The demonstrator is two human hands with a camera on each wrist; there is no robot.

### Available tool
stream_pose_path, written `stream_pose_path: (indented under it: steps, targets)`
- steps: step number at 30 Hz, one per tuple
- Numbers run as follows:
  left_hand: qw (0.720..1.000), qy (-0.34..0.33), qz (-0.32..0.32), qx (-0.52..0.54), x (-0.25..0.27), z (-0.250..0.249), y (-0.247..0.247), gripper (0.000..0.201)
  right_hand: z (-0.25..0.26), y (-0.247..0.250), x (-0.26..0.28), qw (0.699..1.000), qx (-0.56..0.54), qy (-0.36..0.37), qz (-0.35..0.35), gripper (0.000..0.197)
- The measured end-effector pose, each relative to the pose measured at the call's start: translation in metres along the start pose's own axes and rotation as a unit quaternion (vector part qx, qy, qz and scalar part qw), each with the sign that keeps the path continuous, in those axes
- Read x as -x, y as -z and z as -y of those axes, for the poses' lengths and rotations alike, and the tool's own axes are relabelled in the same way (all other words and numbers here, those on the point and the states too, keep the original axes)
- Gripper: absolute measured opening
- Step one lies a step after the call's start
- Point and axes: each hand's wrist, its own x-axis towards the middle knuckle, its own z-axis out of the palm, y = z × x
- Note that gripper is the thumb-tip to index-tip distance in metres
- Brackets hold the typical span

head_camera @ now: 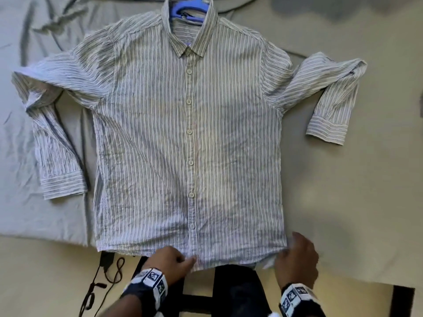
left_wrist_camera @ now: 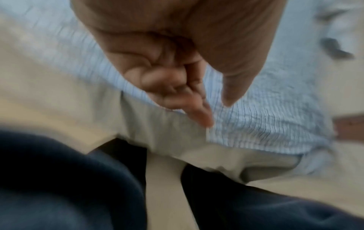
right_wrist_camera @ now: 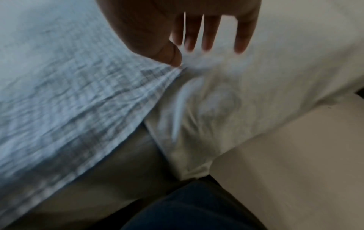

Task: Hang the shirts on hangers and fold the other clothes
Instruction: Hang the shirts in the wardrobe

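A white shirt with thin dark stripes point(head_camera: 187, 133) lies buttoned and flat on the bed, front up, sleeves bent at both sides. A blue hanger point(head_camera: 187, 12) sits inside its collar at the far end. My left hand point(head_camera: 183, 261) is at the middle of the near hem, with most fingers curled in. Its index fingertip point(left_wrist_camera: 206, 121) touches the hem edge point(left_wrist_camera: 265, 121), and the thumb stays apart from it. My right hand point(head_camera: 290, 248) is at the shirt's near right corner. Its fingers point(right_wrist_camera: 206, 38) are straight and spread, and the thumb rests on the shirt edge point(right_wrist_camera: 69, 93).
The bed's beige sheet point(head_camera: 354, 179) stretches to the right, with a rumpled grey sheet point(head_camera: 23, 156) under the left sleeve. The bed's near edge runs just under the hem. Black cables point(head_camera: 107, 275) lie on the floor at the left, and my dark trousers point(head_camera: 235, 291) are below.
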Motion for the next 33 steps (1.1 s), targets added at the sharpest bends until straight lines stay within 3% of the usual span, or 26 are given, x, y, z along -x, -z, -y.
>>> stream_pose_path:
  steps: [2,5,8,10,11,12,14,16,18,20,22,25,28,30,31,33]
  targets:
    - [0.988,-0.056,-0.102,-0.098,-0.005,-0.007,0.028,0.065,0.032,-0.006,0.006,0.993,0.036,0.099,-0.053,0.068]
    - [0.927,-0.188,-0.290,-0.144,-0.025,-0.016,0.055,0.036,0.098,-0.030,0.012,0.960,0.057,0.270,-0.039,0.077]
    - [0.899,-0.254,-0.294,-0.200,-0.065,-0.019,0.072,0.065,0.161,-0.065,0.010,0.906,0.080,0.415,0.027,0.072]
    - [0.891,-0.253,-0.284,-0.249,-0.092,-0.005,0.086,0.070,0.180,-0.078,-0.002,0.864,0.124,0.487,0.040,0.071]
    - [0.899,-0.216,-0.292,-0.243,-0.101,0.011,0.097,0.074,0.179,-0.079,-0.014,0.858,0.138,0.494,0.031,0.073]
    - [0.911,-0.170,-0.304,-0.220,-0.106,0.031,0.106,0.078,0.168,-0.078,-0.028,0.870,0.143,0.473,0.013,0.077]
    - [0.929,-0.080,-0.312,-0.180,-0.100,0.078,0.119,0.085,0.133,-0.066,-0.055,0.927,0.121,0.353,-0.038,0.079]
    - [0.946,-0.022,-0.280,-0.163,-0.081,0.121,0.116,0.091,0.098,-0.050,-0.068,0.966,0.097,0.232,-0.063,0.076]
    - [0.958,0.020,-0.243,-0.148,-0.063,0.147,0.110,0.100,0.082,-0.036,-0.069,0.974,0.107,0.197,-0.041,0.074]
    - [0.961,0.040,-0.239,-0.131,-0.051,0.148,0.111,0.103,0.092,-0.027,-0.065,0.970,0.116,0.211,-0.014,0.073]
    - [0.955,0.003,-0.265,-0.130,-0.047,0.123,0.117,0.093,0.122,-0.021,-0.064,0.960,0.116,0.254,-0.005,0.072]
    - [0.929,-0.158,-0.283,-0.179,-0.062,0.039,0.134,0.072,0.197,-0.022,-0.068,0.934,0.101,0.342,0.002,0.072]
    - [0.894,-0.269,-0.289,-0.213,-0.106,-0.072,0.161,0.071,0.279,-0.037,-0.077,0.879,0.102,0.465,0.021,0.076]
    - [0.876,-0.313,-0.273,-0.245,-0.140,-0.119,0.190,0.072,0.304,-0.040,-0.100,0.845,0.132,0.518,0.012,0.076]
    - [0.871,-0.311,-0.275,-0.262,-0.156,-0.125,0.209,0.072,0.301,-0.040,-0.122,0.848,0.145,0.509,-0.012,0.074]
    - [0.879,-0.257,-0.306,-0.260,-0.184,-0.105,0.248,0.071,0.277,-0.025,-0.171,0.904,0.138,0.399,-0.064,0.074]
